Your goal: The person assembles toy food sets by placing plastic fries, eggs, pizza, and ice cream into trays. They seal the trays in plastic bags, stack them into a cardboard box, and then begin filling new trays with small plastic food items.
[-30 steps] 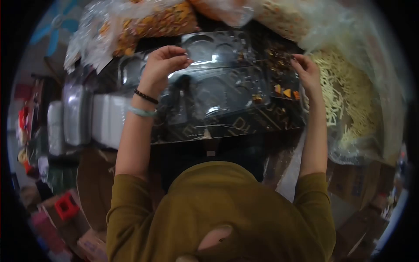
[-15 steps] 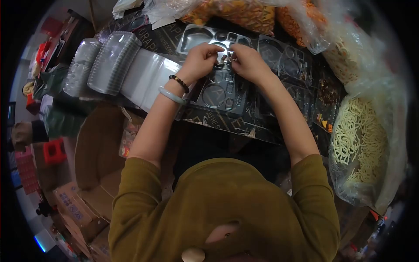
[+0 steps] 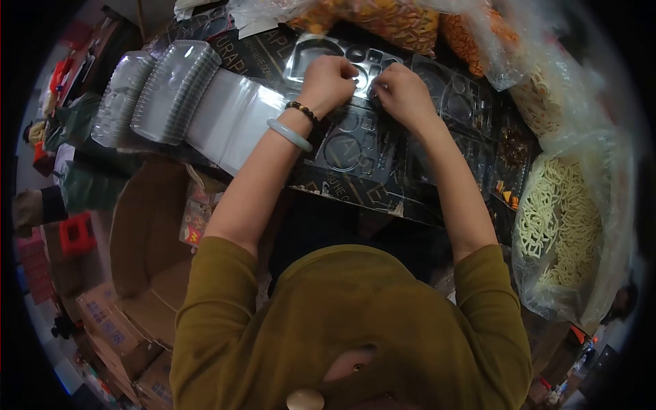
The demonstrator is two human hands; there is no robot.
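Over the far half of the table, my left hand (image 3: 329,83) is closed, with its thumb and fingertips drawn together. A gap separates it from my right hand (image 3: 407,99), whose fingers are curled into a pinch. Whatever either hand holds is too small or hidden to name. Beneath and beyond the fingers lies a clear plastic tray (image 3: 311,49) with round and rectangular compartments. A similar clear tray (image 3: 343,152) sits nearer to me, and another clear tray (image 3: 463,101) lies to the right of my right hand.
Nested clear plastic containers (image 3: 174,92) stand at left beside flat clear plastic sheets (image 3: 236,119). Bags of orange and yellow pieces (image 3: 383,26) line the back. On the right, an open bag holds pale twisted strands (image 3: 564,219). An open cardboard box (image 3: 147,232) is below left.
My hands have moved slightly right and apart from each other. Small brown bits seen between the fingers earlier can no longer be made out. The view has shifted a little.
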